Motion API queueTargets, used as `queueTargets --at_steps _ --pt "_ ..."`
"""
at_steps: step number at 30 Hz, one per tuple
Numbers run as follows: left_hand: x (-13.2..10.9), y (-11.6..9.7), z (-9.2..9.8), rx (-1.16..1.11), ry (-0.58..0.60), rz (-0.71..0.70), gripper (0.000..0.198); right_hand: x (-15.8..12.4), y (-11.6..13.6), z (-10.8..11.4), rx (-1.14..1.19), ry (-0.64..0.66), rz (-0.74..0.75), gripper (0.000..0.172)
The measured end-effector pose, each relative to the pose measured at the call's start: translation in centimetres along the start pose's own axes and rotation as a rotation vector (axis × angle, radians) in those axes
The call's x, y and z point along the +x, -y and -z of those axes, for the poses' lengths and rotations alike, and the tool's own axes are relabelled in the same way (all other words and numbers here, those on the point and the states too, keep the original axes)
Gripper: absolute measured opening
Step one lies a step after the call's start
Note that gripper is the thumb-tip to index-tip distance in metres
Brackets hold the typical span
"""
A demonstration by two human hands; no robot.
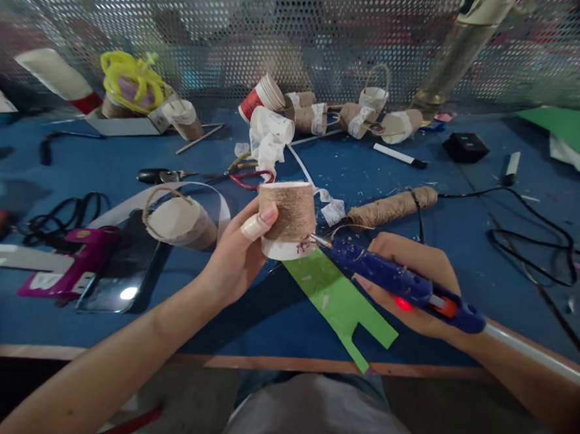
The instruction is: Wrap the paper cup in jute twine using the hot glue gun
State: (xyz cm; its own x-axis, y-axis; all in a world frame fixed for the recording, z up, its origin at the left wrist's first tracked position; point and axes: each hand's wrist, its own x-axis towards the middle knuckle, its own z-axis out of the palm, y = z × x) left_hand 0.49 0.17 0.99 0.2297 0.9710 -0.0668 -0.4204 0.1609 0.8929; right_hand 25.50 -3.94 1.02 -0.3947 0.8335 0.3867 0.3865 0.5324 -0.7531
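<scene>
Left hand (236,256) pinched twine-wrapped cup (288,218) above tabletop's near edge; right hand (416,287) clenched glue gun (398,282), nozzle touching cup's base.

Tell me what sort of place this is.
Likely a craft workbench: the left hand holds a twine-wrapped cup, the right hand a glue gun, with scissors on the blue table.

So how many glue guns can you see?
2: a blue glue gun in the right hand, and a pink glue gun lying at the left of the table. Clutter may hide more.
</scene>
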Motion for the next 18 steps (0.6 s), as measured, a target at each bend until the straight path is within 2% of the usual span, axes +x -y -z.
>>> queueTargets --at_steps 7,15,18 --pt "-0.1 0.04 0.04 0.044 -0.002 -0.045 0.043 -0.08 -0.21 -0.13 -0.067 0.026 -0.027 0.026" --pt "-0.17 0.38 0.18 0.152 0.01 -0.091 0.041 -0.08 -0.32 -0.03 -0.123 0.089 0.041 0.031" --pt "-0.17 0.43 0.17 0.174 -0.022 -0.103 0.041 -0.03 -0.35 -0.14 -0.14 0.099 0.062 0.031"
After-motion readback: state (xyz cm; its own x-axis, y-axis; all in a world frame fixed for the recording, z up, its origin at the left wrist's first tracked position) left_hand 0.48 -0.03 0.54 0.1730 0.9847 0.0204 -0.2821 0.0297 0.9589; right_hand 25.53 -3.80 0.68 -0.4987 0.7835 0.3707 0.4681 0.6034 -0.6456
